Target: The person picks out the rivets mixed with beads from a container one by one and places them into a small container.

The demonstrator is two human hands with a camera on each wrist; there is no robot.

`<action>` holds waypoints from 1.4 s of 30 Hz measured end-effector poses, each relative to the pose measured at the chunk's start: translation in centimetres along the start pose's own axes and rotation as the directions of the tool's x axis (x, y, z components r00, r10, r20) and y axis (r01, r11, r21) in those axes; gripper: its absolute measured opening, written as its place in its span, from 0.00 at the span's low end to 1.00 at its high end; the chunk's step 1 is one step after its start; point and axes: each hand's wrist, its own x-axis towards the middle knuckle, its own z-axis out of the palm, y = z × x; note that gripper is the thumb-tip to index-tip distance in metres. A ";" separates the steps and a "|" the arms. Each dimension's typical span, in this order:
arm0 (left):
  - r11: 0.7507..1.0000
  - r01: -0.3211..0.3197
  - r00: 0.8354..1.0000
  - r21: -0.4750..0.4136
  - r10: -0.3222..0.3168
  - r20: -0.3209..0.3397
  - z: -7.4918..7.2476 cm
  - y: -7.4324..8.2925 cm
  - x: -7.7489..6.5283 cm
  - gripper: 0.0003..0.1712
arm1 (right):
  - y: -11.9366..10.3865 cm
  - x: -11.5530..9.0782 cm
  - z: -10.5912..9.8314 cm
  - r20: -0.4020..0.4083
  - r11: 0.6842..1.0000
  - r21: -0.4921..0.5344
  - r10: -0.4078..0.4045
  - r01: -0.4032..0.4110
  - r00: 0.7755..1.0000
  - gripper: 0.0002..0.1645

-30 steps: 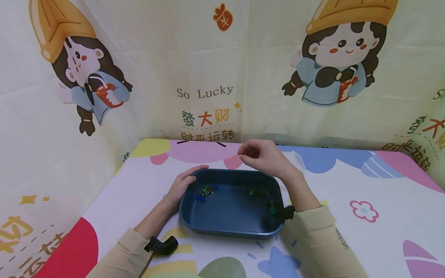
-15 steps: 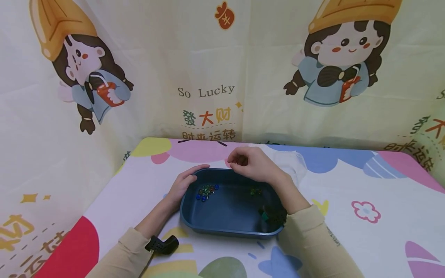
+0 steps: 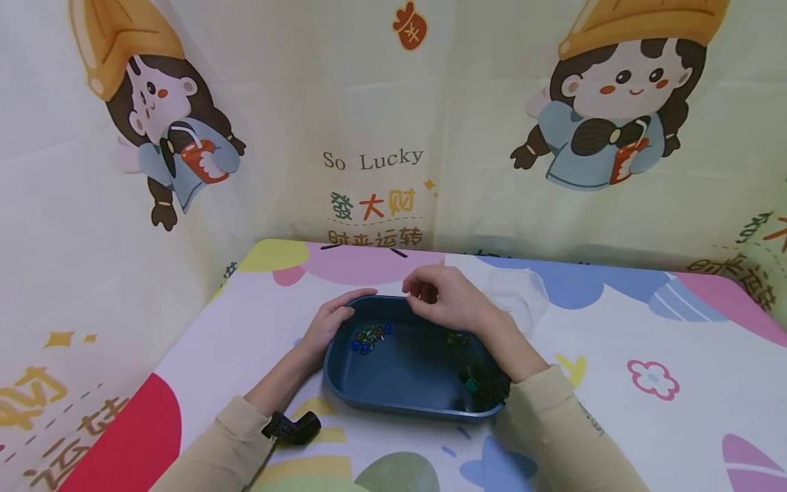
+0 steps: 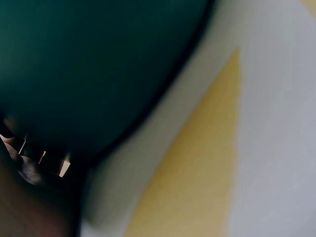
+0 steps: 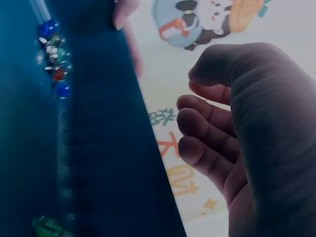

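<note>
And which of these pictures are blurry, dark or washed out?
Left wrist view: dark and blurred, the tray just a shadowy shape; right wrist view: bluish cast, the right hand shaded against a washed-out backdrop; head view: fairly evenly lit and mostly sharp, though the clustered marbles look tiny.

Beige sleeves (image 3: 215, 441) (black wrist cameras (image 3: 296, 429))

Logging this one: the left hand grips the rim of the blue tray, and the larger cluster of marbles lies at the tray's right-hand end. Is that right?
Not quite: the head view shows the larger cluster of marbles at the left-hand end of the blue tray. The left hand does grip its rim.
</note>
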 end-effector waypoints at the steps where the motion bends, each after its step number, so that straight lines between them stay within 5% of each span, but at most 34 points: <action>1: 1.000 0.002 1.000 -0.007 -0.002 0.003 0.1 0.0 0.1 0.29 | 0.1 0.0 0.1 0.009 1.000 -0.009 -0.004 0.004 1.000 0.05; 12: 1.000 0.010 1.000 -0.011 -0.010 0.014 0.0 -0.1 -0.1 0.29 | -0.3 0.6 1.9 0.188 0.988 -0.113 -0.082 0.105 0.979 0.07; 22: 1.000 0.010 1.000 -0.014 -0.009 0.015 -0.3 -0.1 -0.3 0.30 | -1.0 1.2 3.8 0.422 0.976 -0.201 0.010 0.083 0.906 0.10; 32: 0.999 0.019 1.000 -0.033 -0.019 0.012 0.0 0.1 -0.2 0.30 | -1.0 1.6 4.8 0.506 0.951 -0.300 0.099 0.067 0.857 0.13; 42: 0.999 0.014 1.000 -0.041 -0.013 0.021 0.1 -0.1 -0.1 0.30 | -1.1 1.5 5.0 0.529 0.926 -0.367 0.130 0.088 0.838 0.13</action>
